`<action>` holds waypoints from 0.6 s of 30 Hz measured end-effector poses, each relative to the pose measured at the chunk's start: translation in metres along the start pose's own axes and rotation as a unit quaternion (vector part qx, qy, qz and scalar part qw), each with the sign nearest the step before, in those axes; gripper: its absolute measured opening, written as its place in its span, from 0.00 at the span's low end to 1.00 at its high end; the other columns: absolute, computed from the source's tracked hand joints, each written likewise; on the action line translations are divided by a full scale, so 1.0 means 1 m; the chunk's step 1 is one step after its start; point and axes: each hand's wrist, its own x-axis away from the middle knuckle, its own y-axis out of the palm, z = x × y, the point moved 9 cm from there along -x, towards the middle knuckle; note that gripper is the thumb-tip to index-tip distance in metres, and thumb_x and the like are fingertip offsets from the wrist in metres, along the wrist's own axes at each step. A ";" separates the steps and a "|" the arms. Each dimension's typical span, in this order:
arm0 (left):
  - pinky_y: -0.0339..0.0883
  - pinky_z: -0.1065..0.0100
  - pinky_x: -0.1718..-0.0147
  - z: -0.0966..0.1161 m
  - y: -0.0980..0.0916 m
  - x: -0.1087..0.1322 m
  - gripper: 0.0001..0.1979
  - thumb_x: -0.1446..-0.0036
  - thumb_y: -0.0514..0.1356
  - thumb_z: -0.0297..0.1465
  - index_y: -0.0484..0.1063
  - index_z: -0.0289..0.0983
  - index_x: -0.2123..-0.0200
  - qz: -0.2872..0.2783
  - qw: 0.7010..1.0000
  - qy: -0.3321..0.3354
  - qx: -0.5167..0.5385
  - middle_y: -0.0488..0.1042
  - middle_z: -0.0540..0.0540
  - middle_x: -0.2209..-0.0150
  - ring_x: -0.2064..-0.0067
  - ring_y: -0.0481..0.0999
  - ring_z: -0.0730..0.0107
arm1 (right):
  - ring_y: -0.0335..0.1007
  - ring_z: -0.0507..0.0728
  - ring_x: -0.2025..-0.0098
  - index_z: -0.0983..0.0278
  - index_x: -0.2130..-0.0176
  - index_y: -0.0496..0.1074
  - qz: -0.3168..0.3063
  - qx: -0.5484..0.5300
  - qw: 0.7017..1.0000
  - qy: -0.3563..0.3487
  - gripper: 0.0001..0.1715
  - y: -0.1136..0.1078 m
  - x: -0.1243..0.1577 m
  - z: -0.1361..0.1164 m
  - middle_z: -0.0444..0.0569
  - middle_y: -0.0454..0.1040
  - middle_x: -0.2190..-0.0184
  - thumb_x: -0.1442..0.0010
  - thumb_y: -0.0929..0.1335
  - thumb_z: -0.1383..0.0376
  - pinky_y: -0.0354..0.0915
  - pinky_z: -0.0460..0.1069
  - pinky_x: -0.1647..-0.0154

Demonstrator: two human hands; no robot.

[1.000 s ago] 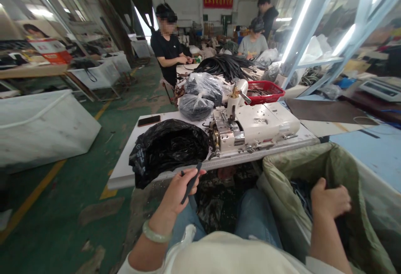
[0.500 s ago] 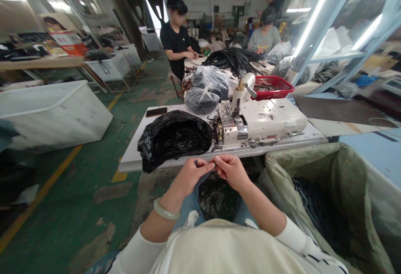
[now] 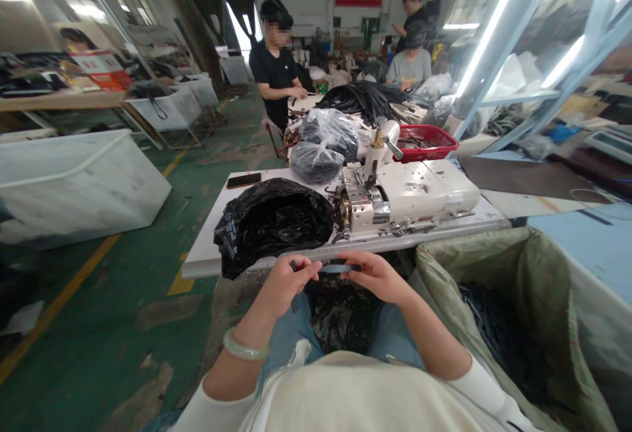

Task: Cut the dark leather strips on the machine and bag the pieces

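Note:
A dark grey strip (image 3: pixel 332 269) stretches between my two hands, just in front of the table edge and above my lap. My left hand (image 3: pixel 290 282) pinches one end between thumb and fingers, and a darker piece of strip shows behind that hand and hangs below it. At the other end, my right hand (image 3: pixel 374 276) grips the strip with its fingers on top and the thumb below. Beyond my hands stand an open black plastic bag (image 3: pixel 276 218) on the left and a cream-coloured machine (image 3: pixel 419 188) with metal rollers on the right.
To my right, a green fabric-lined bin (image 3: pixel 538 254) holds many dark strips. The white table (image 3: pixel 202 257) carries a phone (image 3: pixel 243 180). Behind the machine are clear bags (image 3: pixel 326 142) and a red basket (image 3: pixel 424 142). A co-worker (image 3: pixel 274 63) stands across, handling material. A white tub (image 3: pixel 83 175) is left.
My hands have moved apart from a close pinch, and the strip now shows stretched between them. The view has shifted slightly.

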 end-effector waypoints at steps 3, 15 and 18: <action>0.41 0.73 0.83 0.004 0.003 -0.004 0.22 0.53 0.66 0.47 0.70 0.33 0.82 0.003 0.997 0.022 -0.079 0.57 0.55 0.85 0.83 0.52 0.82 | 0.63 0.49 0.76 0.66 0.64 0.76 -0.098 0.083 0.991 0.028 0.14 0.017 -0.008 0.008 0.43 0.71 0.78 0.39 0.67 0.57 0.58 0.43 0.75; 0.38 0.79 0.83 -0.058 -0.009 0.007 0.22 0.58 0.71 0.34 0.59 0.37 0.73 0.016 0.943 -0.144 0.301 0.57 0.57 0.79 0.80 0.50 0.86 | 0.36 0.45 0.89 0.62 0.78 0.62 0.317 -0.093 0.928 0.173 0.15 -0.167 -0.080 0.073 0.34 0.50 0.91 0.44 0.65 0.59 0.35 0.42 0.89; 0.36 0.79 0.83 -0.076 -0.014 0.009 0.20 0.58 0.71 0.33 0.60 0.36 0.71 0.036 0.937 -0.156 0.311 0.57 0.58 0.79 0.81 0.49 0.86 | 0.37 0.44 0.89 0.63 0.77 0.62 0.316 -0.121 0.924 0.180 0.13 -0.172 -0.091 0.079 0.34 0.49 0.91 0.44 0.65 0.62 0.36 0.41 0.89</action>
